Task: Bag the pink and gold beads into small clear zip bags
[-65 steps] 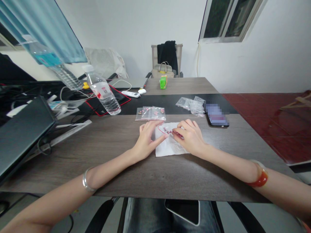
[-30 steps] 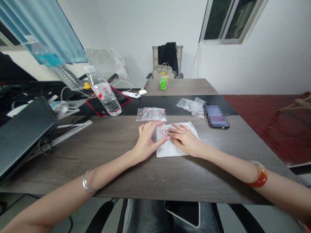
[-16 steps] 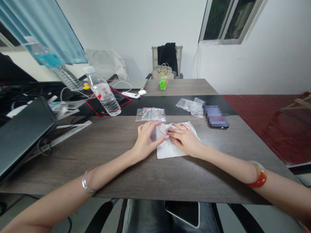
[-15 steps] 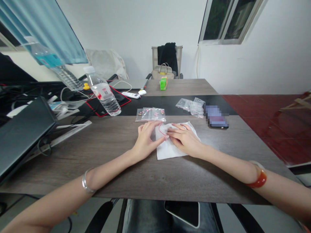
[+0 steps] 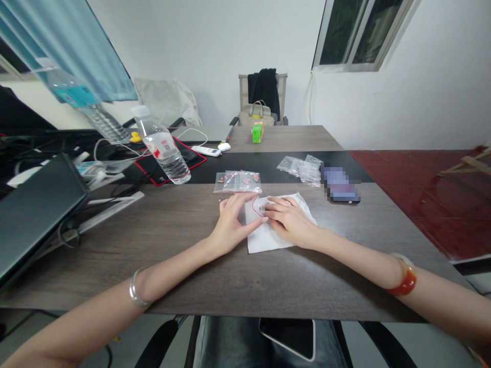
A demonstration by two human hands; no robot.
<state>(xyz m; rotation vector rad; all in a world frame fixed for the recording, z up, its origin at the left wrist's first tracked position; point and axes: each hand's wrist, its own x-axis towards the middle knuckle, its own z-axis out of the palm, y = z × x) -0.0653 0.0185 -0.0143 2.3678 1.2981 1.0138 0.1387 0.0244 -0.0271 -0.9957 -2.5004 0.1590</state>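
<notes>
A thin red cord point(image 5: 254, 206) curves over a white tissue point(image 5: 268, 240) on the table. My left hand point(image 5: 233, 220) arches at the tissue's left edge, its index finger and thumb wide apart, with the cord running between their tips. Flat on the tissue lies my right hand point(image 5: 289, 220), fingers stretched toward the left thumb. Under its fingertips shows a small clear piece point(image 5: 261, 209), too small to name. Whether the right fingertips also touch the cord is hidden. Just beyond the hands lie clear bags of small reddish pieces point(image 5: 241, 181).
More clear bags point(image 5: 302, 168) and a phone point(image 5: 340, 185) lie to the right. On the left stand a water bottle point(image 5: 164, 148), a second bottle point(image 5: 86, 105) and a dark laptop point(image 5: 42, 214). A green box point(image 5: 257, 133) is farther back. A tablet point(image 5: 291, 337) rests on my lap.
My right fingertips have shifted slightly and the clear piece shows more plainly. The left thumb tip sits a little lower and farther right. The cord's curve has altered slightly.
</notes>
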